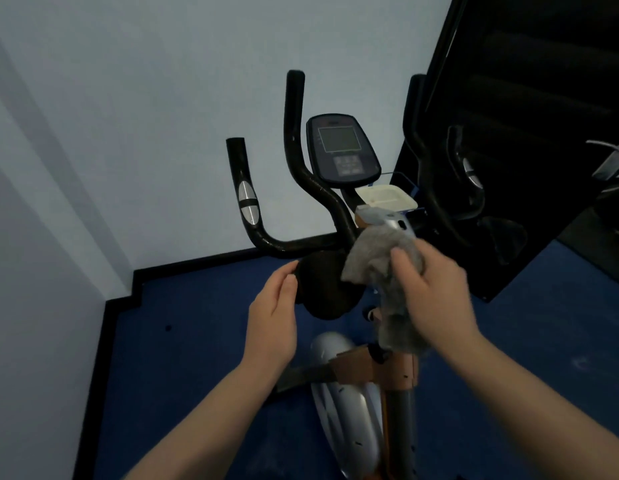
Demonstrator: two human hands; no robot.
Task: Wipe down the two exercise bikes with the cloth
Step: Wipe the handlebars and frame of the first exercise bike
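A grey cloth [382, 263] was gripped in the right hand [436, 289], pressed against the exercise bike's handlebar stem [339, 209] directly ahead. The left hand [273, 317] was held open just beside the black centre pad [327, 289], slightly nearer.

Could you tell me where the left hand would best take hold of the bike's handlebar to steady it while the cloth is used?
Probably the horizontal stretch of the handlebar just above the left hand, coming up from below with fingers wrapping over the top. That section is a bare round tube, unobstructed, and clear of the right hand working the cloth beside the stem.
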